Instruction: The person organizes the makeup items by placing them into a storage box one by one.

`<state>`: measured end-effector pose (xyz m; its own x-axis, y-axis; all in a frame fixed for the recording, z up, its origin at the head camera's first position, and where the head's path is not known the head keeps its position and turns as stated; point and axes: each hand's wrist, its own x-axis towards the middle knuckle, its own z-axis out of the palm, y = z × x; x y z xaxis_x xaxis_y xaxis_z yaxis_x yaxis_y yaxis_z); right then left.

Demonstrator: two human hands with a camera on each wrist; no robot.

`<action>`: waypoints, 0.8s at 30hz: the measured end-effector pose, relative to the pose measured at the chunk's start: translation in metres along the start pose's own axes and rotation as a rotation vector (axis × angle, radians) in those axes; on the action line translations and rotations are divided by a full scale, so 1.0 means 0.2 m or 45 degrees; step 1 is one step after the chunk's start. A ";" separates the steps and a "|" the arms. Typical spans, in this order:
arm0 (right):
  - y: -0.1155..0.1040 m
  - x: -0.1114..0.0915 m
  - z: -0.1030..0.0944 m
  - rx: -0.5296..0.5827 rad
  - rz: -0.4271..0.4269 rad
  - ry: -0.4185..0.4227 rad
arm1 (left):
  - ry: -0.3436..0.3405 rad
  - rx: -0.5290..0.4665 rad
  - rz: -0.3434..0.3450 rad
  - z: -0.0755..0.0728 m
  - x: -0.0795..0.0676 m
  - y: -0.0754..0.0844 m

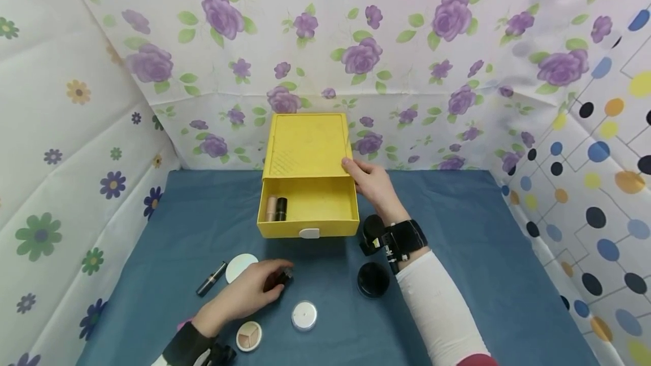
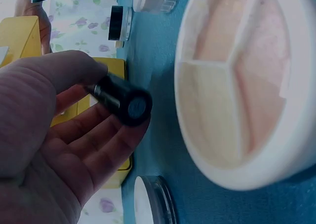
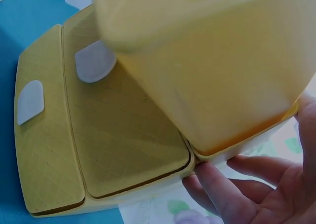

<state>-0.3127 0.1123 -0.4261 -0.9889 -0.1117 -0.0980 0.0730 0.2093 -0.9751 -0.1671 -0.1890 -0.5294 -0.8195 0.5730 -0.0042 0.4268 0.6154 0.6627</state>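
Observation:
A small black cosmetic tube (image 2: pixel 123 99) is pinched between the thumb and fingers of my left hand (image 1: pixel 249 290), low over the cloth in front of a yellow drawer box (image 1: pixel 309 146). The tube's round end carries a label too blurred to read. My right hand (image 1: pixel 375 185) rests at the box's right side, thumb on the top edge and fingertips (image 3: pixel 210 177) touching the side wall. The box's top drawer (image 1: pixel 325 202) is pulled out; a beige tube (image 1: pixel 272 208) and a black tube (image 1: pixel 281 209) stand at its left. Two lower drawers (image 3: pixel 128 130) are closed.
Around my left hand lie a white round disc (image 1: pixel 241 267), a dark slim tube (image 1: pixel 211 279), a three-part concealer palette (image 1: pixel 249 336) and a clear-sided round jar (image 1: pixel 304 316). A black round container (image 1: pixel 373 279) lies near my right forearm. Patterned cloths surround the blue cloth (image 1: pixel 458 298).

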 end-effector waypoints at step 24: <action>-0.01 0.00 0.00 -0.034 0.051 0.035 | 0.294 -0.176 0.312 -0.39 0.02 0.54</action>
<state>-0.3126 0.1118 -0.4238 -0.9884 -0.0762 -0.1314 0.1098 0.2389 -0.9648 -0.1535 -0.1626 -0.4003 -0.7706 0.5474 0.3264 0.5789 0.3869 0.7178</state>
